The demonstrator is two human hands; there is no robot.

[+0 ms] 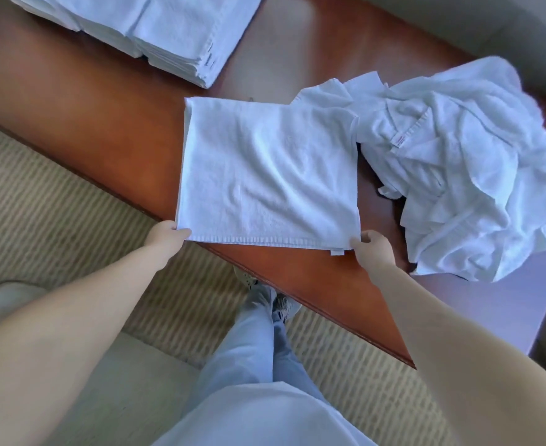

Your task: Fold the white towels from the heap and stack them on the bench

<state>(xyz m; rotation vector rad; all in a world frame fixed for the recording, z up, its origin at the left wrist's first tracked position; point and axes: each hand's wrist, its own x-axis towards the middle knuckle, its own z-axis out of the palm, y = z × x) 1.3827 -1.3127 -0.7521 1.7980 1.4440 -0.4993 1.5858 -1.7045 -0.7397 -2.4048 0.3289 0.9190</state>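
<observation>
A white towel [268,172] lies flat and squarish on the brown wooden bench [104,130], its near hem at the bench's front edge. My left hand [167,236] pinches the towel's near left corner. My right hand [373,249] pinches the near right corner, beside a small label. A heap of crumpled white towels [477,169] sits on the bench just right of the flat towel, touching its far right corner. Stacks of folded white towels [168,33] stand at the bench's far left.
A striped beige carpet [56,201] covers the floor in front of the bench. My legs in light jeans [252,349] and my shoes stand close to the bench's front edge. Bare bench surface shows between the stacks and the flat towel.
</observation>
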